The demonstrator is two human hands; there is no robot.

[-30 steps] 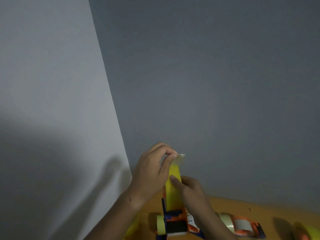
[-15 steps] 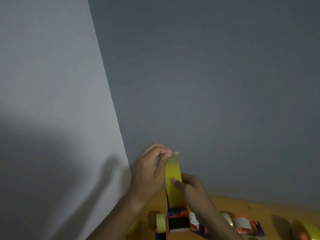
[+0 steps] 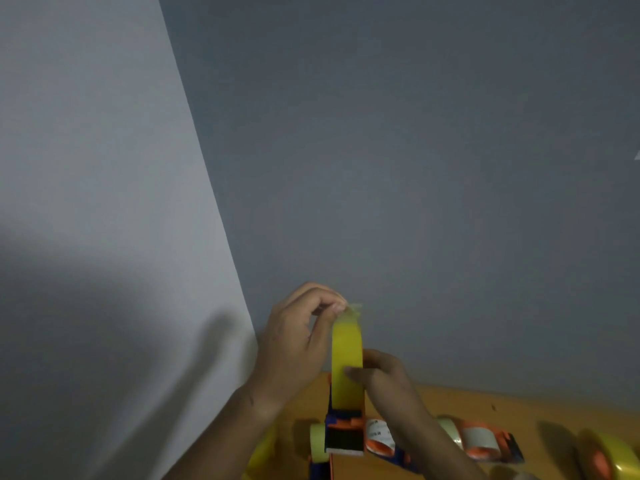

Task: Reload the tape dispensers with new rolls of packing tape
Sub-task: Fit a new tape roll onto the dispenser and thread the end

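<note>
Two hands work at the bottom of the view, in front of a grey wall corner. The left hand (image 3: 294, 344) pinches the free end of a yellow tape strip (image 3: 347, 368) between fingertips and thumb, holding it up and taut. The right hand (image 3: 382, 377) has its thumb laid across the strip's face and its fingers curled behind, so it grips the strip lower down. The strip rises from an orange and blue tape dispenser (image 3: 344, 434) standing just below the hands on an orange table (image 3: 485, 407); a yellowish roll (image 3: 317, 443) sits at the dispenser's left side. To the right, partly behind the right forearm, lies a second dispenser (image 3: 485, 443) loaded with pale tape (its details are blurred). At the lower right edge sits a yellow tape roll with an orange hub (image 3: 609, 459).
</note>
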